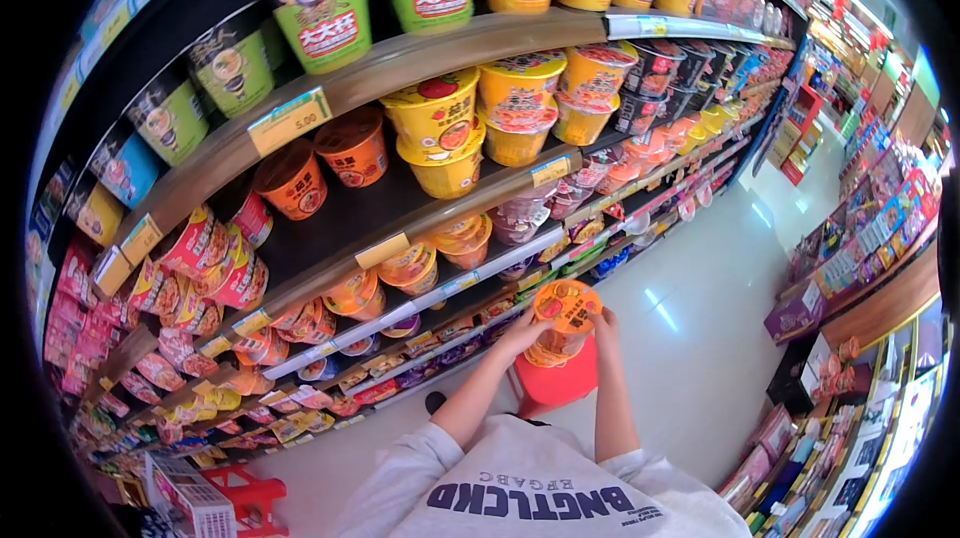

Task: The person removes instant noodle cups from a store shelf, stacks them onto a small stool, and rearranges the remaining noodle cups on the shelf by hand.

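Observation:
An orange-lidded instant noodle cup [567, 306] is held in front of my body, between both hands. My left hand [518, 336] grips its left side, and my right hand [605, 329] closes around the right side. More orange packaging [552, 350] shows directly under the lid, between my hands. Below it is a bright red flat-topped object [560, 385], partly covered by the cup. The shelf of noodle cups lies ahead and to the left, nearest to my left hand.
Stacked yellow noodle cups [437, 128] and two orange cups [290, 181] stand on the middle shelf, with large green cups [318, 13] above. A white basket [190, 498] beside a red frame [245, 498] is at lower left. Across the tiled aisle [690, 278] are more goods shelves [880, 228].

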Available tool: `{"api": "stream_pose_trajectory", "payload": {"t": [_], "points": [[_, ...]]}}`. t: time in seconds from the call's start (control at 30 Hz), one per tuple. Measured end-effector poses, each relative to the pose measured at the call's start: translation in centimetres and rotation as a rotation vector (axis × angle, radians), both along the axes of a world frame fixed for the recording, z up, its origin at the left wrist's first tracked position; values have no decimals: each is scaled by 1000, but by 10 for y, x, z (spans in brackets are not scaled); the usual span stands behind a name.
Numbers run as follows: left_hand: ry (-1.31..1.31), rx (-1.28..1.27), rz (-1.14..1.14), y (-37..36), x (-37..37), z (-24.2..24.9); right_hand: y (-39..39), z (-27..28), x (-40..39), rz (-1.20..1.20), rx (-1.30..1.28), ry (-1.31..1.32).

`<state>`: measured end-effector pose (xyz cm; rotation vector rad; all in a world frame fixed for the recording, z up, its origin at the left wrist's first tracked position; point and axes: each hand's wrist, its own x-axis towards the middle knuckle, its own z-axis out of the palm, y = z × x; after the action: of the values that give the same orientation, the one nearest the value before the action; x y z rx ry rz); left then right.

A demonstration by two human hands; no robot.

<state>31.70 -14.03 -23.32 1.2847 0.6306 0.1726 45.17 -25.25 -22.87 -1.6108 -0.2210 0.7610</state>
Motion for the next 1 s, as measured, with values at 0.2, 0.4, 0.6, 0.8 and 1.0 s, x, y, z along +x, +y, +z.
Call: {"api": "stream_pose_trajectory", "payload": {"t": [0.2, 0.4, 0.6, 0.8, 1.0], "points": [[-285, 156, 249, 20, -15, 78, 25, 96, -25, 54, 408, -188], [-398, 303, 454, 17, -75, 174, 49, 177, -91, 181, 755, -159], [-617, 303, 718, 42, -130, 179, 88, 181, -141, 499, 798, -196], [-658, 503, 888, 65, -185, 180, 128, 173, -187, 716, 835, -117], [-659, 597, 1001, 89, -225, 184, 166, 179, -222, 814, 859, -60]]}}
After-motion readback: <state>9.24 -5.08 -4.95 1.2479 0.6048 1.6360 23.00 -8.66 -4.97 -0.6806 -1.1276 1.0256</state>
